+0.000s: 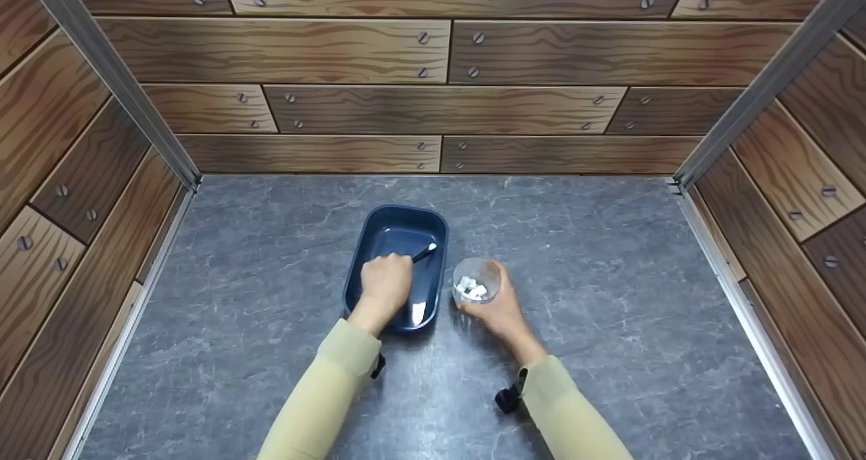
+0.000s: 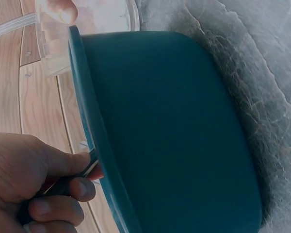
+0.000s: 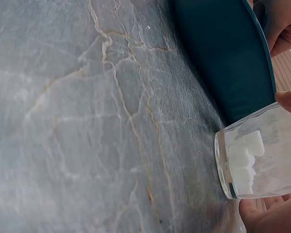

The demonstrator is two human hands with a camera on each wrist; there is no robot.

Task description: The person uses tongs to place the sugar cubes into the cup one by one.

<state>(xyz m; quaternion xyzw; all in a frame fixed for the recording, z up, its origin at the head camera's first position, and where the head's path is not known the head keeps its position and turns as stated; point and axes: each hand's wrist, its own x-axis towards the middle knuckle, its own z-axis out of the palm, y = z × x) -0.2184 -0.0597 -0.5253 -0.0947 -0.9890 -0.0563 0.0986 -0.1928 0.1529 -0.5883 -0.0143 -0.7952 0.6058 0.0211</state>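
In the head view my left hand (image 1: 387, 281) is over a deep dark-blue rectangular dish (image 1: 353, 277). It grips a slim black utensil (image 1: 423, 254), with a small white piece at its far end inside the dish. The left wrist view shows thumb and fingers round the dark handle (image 2: 60, 187) beside the dish rim; its working end is hidden behind the wall. To the right of the dish, my right hand (image 1: 500, 308) holds a clear glass tumbler (image 1: 486, 270), thumb and fingers around its sides. Several white cubes (image 3: 245, 158) lie at the bottom of the tumbler.
The dish and tumbler are close together on a grey marbled tabletop (image 1: 595, 277). Wood-plank-patterned panels (image 1: 379, 108) rise at the back and both sides, with metal strips (image 1: 764, 88) along the corners. A black wrist device (image 1: 507, 399) hangs by the right sleeve.
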